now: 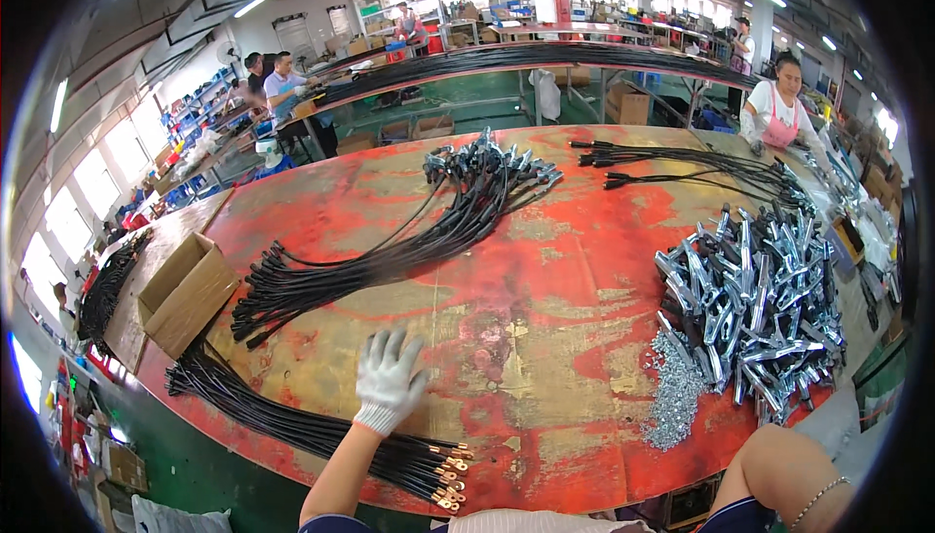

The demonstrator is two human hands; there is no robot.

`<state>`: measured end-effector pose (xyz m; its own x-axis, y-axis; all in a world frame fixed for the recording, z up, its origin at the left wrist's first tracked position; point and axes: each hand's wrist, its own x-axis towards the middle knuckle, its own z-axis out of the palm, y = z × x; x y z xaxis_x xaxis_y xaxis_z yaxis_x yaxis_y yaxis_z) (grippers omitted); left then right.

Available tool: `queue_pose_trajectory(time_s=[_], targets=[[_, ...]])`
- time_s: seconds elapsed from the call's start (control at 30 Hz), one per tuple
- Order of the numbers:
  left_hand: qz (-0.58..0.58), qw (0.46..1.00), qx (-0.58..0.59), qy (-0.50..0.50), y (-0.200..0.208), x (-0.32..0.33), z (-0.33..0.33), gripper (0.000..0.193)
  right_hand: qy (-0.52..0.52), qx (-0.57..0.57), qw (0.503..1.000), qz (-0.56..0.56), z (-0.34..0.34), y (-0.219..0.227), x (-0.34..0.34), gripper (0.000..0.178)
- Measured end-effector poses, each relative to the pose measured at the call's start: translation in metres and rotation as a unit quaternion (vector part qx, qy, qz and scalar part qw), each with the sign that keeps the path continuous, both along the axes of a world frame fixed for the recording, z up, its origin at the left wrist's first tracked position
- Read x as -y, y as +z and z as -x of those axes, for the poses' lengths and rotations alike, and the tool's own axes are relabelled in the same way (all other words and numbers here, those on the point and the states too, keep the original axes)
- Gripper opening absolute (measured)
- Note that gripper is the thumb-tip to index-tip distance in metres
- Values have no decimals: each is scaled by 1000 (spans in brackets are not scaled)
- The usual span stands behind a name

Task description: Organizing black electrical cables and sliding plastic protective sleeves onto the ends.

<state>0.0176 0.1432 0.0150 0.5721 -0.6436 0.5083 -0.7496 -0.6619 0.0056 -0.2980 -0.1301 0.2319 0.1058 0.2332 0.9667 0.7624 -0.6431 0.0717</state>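
Note:
My left hand (390,380), in a white knit glove, is held over the red and tan worktable (526,338) with its fingers apart and nothing in it. Beneath my left forearm runs a bundle of black cables (282,421) with copper ring lugs (450,479) at the near end. Beyond the hand lies a second bundle of black cables (390,260), its far end fitted with silvery clamps (487,158). My right arm (779,479), with a beaded bracelet at the wrist, bends down at the lower right; its hand is outside the picture.
Silvery clamps with black parts form a big heap (760,309) on the right, beside small metal pieces (677,397). An open cardboard box (190,294) sits at left. More cables (691,163) lie at the far right, near a co-worker in a pink apron (782,122).

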Motion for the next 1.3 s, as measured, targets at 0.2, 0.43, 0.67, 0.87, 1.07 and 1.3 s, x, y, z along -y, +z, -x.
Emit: queue_pose_trajectory(time_s=[0.2, 0.43, 0.67, 0.87, 1.07, 1.3], targets=[[8, 999, -18, 48, -14, -35, 21, 59, 27, -48, 998, -25, -24, -14, -1, 59], [-19, 999, -42, 23, -13, -22, 28, 58, 59, -100, 991, -59, -45, -31, 0, 58], [4, 1000, -14, 11, -2, -10, 17, 58, 86, -146, 984, -55, -74, -40, -8, 58], [-28, 999, -30, 32, 3, -29, 31, 56, 152, -174, 969, -84, -92, -62, -11, 58], [-23, 999, -19, 20, 0, -14, 22, 58, 158, -192, 966, -65, -100, -59, -18, 57], [-4, 1000, -18, 23, 3, -28, 32, 59, 184, -209, 958, -67, -101, -68, -19, 57]])
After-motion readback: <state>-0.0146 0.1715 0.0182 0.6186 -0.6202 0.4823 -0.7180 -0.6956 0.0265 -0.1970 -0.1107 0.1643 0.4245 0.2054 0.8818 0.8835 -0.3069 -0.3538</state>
